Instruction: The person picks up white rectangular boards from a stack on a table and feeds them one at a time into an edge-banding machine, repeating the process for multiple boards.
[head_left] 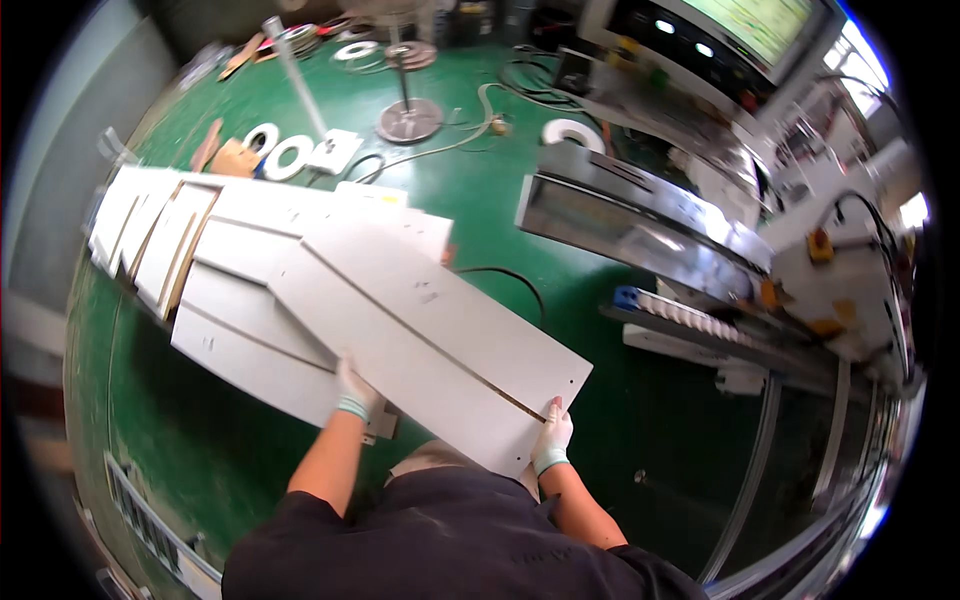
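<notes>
I hold a long white panel (420,330) with a thin groove along its length, tilted across the middle of the view. My left hand (355,390), in a white glove, grips its near left edge. My right hand (553,435), also gloved, grips its near right corner. Under and behind the panel lies a stack of similar white panels (230,300), fanned out to the left.
A grey machine (640,215) with a roller track (690,315) stands to the right. On the green floor (480,200) at the back are rolls of white tape (285,155), a round metal stand (408,118), cables and more white boards (140,225) at far left.
</notes>
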